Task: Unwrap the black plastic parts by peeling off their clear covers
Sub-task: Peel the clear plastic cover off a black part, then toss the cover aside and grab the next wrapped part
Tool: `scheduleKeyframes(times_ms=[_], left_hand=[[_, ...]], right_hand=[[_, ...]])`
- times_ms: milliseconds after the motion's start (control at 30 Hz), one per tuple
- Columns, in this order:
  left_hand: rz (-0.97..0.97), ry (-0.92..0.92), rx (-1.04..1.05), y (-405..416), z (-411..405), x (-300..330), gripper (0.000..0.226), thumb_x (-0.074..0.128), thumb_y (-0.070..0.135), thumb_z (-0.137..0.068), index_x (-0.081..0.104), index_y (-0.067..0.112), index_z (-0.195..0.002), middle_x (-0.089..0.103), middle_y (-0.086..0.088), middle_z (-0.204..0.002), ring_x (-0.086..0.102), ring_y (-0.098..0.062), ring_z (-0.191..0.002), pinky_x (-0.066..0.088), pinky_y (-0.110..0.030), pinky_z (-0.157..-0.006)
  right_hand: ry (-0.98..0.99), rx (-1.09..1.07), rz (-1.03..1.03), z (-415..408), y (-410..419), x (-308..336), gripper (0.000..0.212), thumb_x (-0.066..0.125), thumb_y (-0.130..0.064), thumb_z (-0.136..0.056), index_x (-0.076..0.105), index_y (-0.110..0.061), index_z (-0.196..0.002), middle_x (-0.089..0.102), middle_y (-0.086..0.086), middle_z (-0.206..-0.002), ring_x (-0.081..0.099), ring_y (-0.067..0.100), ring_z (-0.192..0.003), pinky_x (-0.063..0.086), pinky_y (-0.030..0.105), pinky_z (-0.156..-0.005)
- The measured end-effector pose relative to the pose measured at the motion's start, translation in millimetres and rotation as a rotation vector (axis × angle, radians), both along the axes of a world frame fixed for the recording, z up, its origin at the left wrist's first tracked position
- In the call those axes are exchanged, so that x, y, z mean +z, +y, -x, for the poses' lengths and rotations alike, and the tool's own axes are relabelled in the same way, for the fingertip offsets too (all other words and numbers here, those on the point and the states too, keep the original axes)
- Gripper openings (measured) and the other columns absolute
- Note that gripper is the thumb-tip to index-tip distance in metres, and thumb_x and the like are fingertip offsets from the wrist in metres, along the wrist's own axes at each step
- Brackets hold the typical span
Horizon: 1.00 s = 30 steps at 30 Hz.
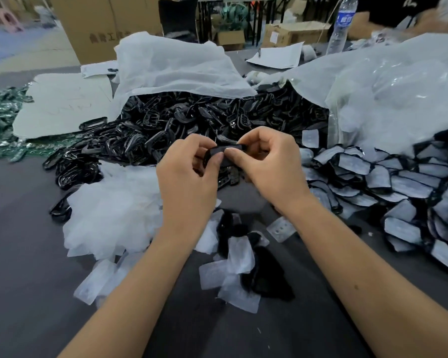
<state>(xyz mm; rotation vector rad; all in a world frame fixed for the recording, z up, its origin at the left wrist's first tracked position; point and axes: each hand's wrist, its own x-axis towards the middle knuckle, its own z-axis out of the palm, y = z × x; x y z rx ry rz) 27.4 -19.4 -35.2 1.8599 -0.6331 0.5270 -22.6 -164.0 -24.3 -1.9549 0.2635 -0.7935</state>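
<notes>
Pinching one black part (224, 151) (piles beyond uncountable), two hands: left (189, 174), right (269, 164).

The heaped parts (192, 117) are glossy black, the peeled covers (114, 210) milky white (nearly translucent), the table (23, 254) dark grey, the circuit boards (0, 109) green.

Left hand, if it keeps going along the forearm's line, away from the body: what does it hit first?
Probably the heap of bare black parts spilling from the white bag just beyond the left hand, which pinches a black part with the right hand. Depth is unclear.
</notes>
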Motion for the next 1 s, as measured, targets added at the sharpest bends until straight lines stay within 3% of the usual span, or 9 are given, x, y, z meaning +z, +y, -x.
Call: scheduleKeyframes(times_ms=[133, 267, 367, 467, 600, 667, 767, 867, 1000], left_hand=[[0.026, 0.074, -0.040, -46, 14, 16, 0.009, 0.080, 0.016, -0.088, 0.075, 0.018, -0.096, 0.065, -0.002, -0.087, 0.063, -0.012, -0.074, 0.053, -0.026, -0.074], [0.028, 0.222, -0.182, -110, 35, 27, 0.007, 0.082, 0.020, -0.087, 0.075, 0.020, -0.085, 0.062, 0.012, -0.066, 0.057, 0.000, -0.061, 0.043, -0.012, -0.062], [-0.012, 0.297, -0.264, -154, 49, 30, 0.008, 0.082, 0.023, -0.088, 0.076, 0.018, -0.089, 0.067, 0.009, -0.071, 0.063, -0.004, -0.069, 0.048, -0.019, -0.067], [-0.100, 0.316, -0.296, -183, 60, 28, 0.014, 0.081, 0.028, -0.089, 0.073, 0.017, -0.092, 0.067, 0.007, -0.077, 0.066, -0.016, -0.079, 0.052, -0.030, -0.073], [-0.179, 0.243, -0.281, -190, 61, 24, 0.019, 0.074, 0.033, -0.096, 0.070, 0.015, -0.092, 0.066, 0.005, -0.079, 0.063, -0.016, -0.076, 0.049, -0.032, -0.067], [-0.175, 0.213, -0.256, -182, 56, 23, 0.020, 0.070, 0.033, -0.099, 0.070, 0.016, -0.088, 0.065, 0.006, -0.077, 0.060, -0.012, -0.072, 0.043, -0.029, -0.062], [-0.155, 0.199, -0.237, -161, 47, 20, 0.020, 0.066, 0.029, -0.101, 0.069, 0.016, -0.085, 0.061, 0.010, -0.071, 0.055, -0.008, -0.067, 0.038, -0.026, -0.059], [-0.147, 0.176, -0.227, -133, 39, 20, 0.019, 0.065, 0.024, -0.101, 0.070, 0.017, -0.085, 0.061, 0.012, -0.069, 0.055, -0.007, -0.064, 0.041, -0.024, -0.060], [-0.248, 0.039, -0.150, -79, 22, 17, 0.015, 0.067, 0.022, -0.099, 0.073, 0.014, -0.088, 0.066, 0.003, -0.078, 0.060, -0.017, -0.073, 0.047, -0.034, -0.069]], right_hand=[[-0.011, -0.139, 0.002, 27, -32, 11, 0.009, 0.081, -0.022, -0.090, 0.073, -0.017, -0.091, 0.071, 0.003, -0.069, 0.068, 0.021, -0.056, 0.059, 0.040, -0.057], [0.015, -0.401, 0.041, 59, -83, 22, 0.014, 0.081, -0.027, -0.085, 0.071, -0.021, -0.092, 0.072, 0.003, -0.074, 0.072, 0.025, -0.066, 0.062, 0.050, -0.068], [0.091, -0.544, 0.059, 79, -117, 29, 0.018, 0.081, -0.030, -0.082, 0.065, -0.024, -0.087, 0.072, 0.005, -0.078, 0.074, 0.028, -0.073, 0.061, 0.055, -0.077], [0.209, -0.644, 0.110, 93, -140, 35, 0.024, 0.083, -0.030, -0.081, 0.060, -0.027, -0.077, 0.071, 0.004, -0.082, 0.073, 0.029, -0.079, 0.062, 0.049, -0.081], [0.282, -0.726, 0.170, 103, -152, 38, 0.025, 0.083, -0.032, -0.081, 0.061, -0.025, -0.072, 0.069, 0.002, -0.080, 0.072, 0.027, -0.082, 0.060, 0.039, -0.083], [0.247, -0.741, 0.157, 102, -152, 40, 0.022, 0.080, -0.030, -0.083, 0.063, -0.025, -0.072, 0.067, -0.004, -0.075, 0.071, 0.022, -0.075, 0.059, 0.035, -0.079], [0.185, -0.709, 0.163, 90, -141, 44, 0.015, 0.076, -0.025, -0.083, 0.066, -0.023, -0.073, 0.062, -0.012, -0.068, 0.059, 0.003, -0.063, 0.047, 0.015, -0.064], [0.172, -0.587, 0.239, 68, -115, 48, 0.012, 0.077, -0.021, -0.086, 0.069, -0.020, -0.077, 0.060, -0.015, -0.066, 0.059, 0.004, -0.061, 0.035, 0.002, -0.055], [0.205, -0.351, 0.355, 33, -70, 43, 0.013, 0.078, -0.026, -0.086, 0.070, -0.023, -0.076, 0.062, -0.014, -0.065, 0.061, 0.007, -0.065, 0.045, 0.018, -0.064]])
